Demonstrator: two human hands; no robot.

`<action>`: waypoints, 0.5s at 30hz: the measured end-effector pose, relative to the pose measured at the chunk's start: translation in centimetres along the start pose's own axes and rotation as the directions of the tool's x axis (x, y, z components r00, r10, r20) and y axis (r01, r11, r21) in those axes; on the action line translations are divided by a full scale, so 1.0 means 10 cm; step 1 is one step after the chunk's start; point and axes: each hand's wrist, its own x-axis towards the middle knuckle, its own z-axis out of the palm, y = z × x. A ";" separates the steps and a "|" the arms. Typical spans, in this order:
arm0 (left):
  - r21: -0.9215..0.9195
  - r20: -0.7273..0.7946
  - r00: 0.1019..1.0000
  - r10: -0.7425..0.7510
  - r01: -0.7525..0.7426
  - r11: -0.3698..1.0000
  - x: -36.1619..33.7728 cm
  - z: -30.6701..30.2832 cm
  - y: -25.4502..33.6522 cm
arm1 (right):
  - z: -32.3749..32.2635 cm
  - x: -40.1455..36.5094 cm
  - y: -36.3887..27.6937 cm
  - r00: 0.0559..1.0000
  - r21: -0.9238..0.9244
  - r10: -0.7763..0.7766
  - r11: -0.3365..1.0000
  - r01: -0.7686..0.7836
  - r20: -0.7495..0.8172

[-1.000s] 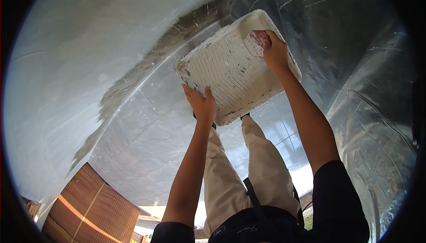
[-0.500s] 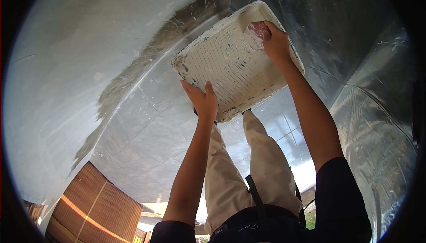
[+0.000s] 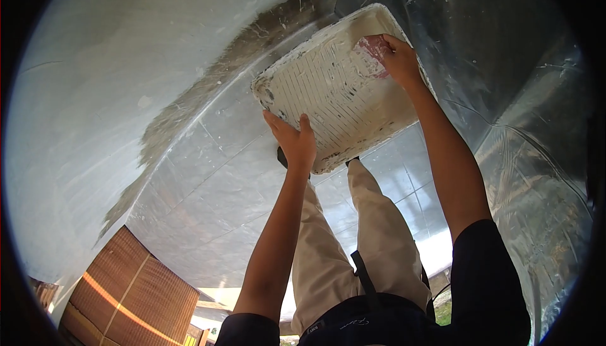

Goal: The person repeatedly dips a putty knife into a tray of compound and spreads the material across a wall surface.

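Note:
A paint tray point(image 3: 315, 96) with a ribbed slope, smeared all over with off-white compound, is held up in front of me. My left hand point(image 3: 295, 141) grips its near left edge, thumb on the rim side and the other fingers along the outside. In my right hand point(image 3: 402, 63) is a dark red flat scraper point(image 3: 374, 48), pinched at one end, its face coated with the pale compound. The scraper lies against the inside of the tray towards its far right end, where the ribs give way to a smoother part.
To the left rises a pale grey wall point(image 3: 113, 93) with a darker damp-looking band along its foot. Dark plastic sheeting point(image 3: 480, 43) hangs creased on the right. Grey tiled floor point(image 3: 208, 220) spreads below, and a brown corrugated panel point(image 3: 136, 289) stands at lower left.
The tray and both hands have shifted slightly to the right in view. The scraper has turned a little and sits slightly lower within the tray.

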 end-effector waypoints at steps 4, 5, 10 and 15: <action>0.021 0.006 1.000 0.008 -0.008 1.000 -0.01 0.00 0.00 | -0.07 -0.05 -0.08 0.983 0.076 0.124 0.988 -0.135 0.135; 0.022 0.003 1.000 0.012 -0.013 1.000 -0.01 0.00 -0.01 | -0.06 -0.07 -0.10 0.984 0.080 0.120 0.988 -0.131 0.133; 0.018 -0.003 0.999 0.033 -0.033 0.999 0.00 0.01 -0.03 | 0.03 -0.24 -0.20 0.964 0.141 0.138 0.975 -0.172 0.225; -0.024 0.005 0.999 0.049 -0.049 0.999 0.00 -0.04 -0.06 | 0.33 -0.36 -0.06 0.952 0.344 0.120 0.914 -0.216 0.281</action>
